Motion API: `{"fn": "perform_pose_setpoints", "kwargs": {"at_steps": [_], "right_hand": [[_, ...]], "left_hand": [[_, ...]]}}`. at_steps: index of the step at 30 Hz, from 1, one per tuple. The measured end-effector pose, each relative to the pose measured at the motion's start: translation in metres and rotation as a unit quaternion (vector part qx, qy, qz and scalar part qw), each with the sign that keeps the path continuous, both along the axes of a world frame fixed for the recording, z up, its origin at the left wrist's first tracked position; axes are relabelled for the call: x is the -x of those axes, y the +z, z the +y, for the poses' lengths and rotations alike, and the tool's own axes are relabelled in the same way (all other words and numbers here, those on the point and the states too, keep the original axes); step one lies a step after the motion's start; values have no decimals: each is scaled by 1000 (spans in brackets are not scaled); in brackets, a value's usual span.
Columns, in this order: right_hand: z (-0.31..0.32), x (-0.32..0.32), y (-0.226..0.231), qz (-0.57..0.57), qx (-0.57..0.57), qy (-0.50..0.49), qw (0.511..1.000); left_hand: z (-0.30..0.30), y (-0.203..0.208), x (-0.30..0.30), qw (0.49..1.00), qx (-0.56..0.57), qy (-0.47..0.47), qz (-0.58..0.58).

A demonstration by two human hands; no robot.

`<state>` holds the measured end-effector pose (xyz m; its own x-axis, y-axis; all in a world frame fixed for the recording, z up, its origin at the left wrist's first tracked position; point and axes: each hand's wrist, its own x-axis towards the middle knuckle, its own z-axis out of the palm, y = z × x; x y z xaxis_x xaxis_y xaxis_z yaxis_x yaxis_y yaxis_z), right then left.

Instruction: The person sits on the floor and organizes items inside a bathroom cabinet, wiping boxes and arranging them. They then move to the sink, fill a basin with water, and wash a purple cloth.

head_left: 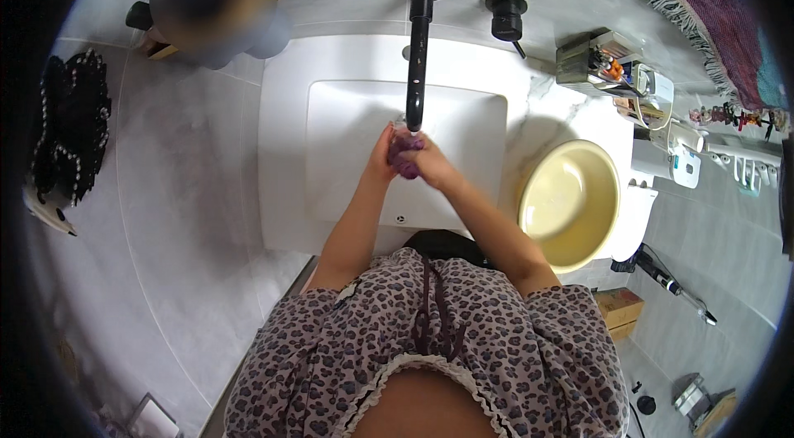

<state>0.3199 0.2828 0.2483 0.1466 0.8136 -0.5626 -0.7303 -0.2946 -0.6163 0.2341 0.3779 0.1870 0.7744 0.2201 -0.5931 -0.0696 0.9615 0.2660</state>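
Under the mouth of the black wall faucet (419,57), my two hands come together over the white sink (347,173). Between them is a small, wet-looking purple item (404,158), crumpled like cloth; its exact kind is hard to make out. My left hand (381,156) wraps it from the left side. From the right, my right hand (432,165) closes over it, slightly smeared by motion. The fingers of both hands partly hide the purple item. A clear, shiny patch shows at the faucet's mouth, beside my fingertips.
A pale yellow basin (571,206) stands on the counter right of the sink. Behind it is a clear organizer (597,62) with small items. The black faucet handle (506,20) juts from the wall. A fringed woven cloth (686,8) hangs at the upper right.
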Motion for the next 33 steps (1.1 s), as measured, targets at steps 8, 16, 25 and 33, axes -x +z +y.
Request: {"fn": "perform_pose_setpoints", "kwargs": {"at_steps": [8, 16, 25, 33], "right_hand": [[4, 34, 38, -581, 154, 33, 798], [6, -37, -65, -192, 222, -165, 942], [5, 36, 40, -648, -27, -21, 761], [16, -35, -43, -449, 303, 20, 840]], "left_hand": [[-14, -30, -26, 985, 102, 41, -136], [-35, 19, -23, 957, -184, 120, 187], [-10, -60, -1, 988, 116, 27, -101], [-28, 21, -30, 980, -61, 99, 164]]}}
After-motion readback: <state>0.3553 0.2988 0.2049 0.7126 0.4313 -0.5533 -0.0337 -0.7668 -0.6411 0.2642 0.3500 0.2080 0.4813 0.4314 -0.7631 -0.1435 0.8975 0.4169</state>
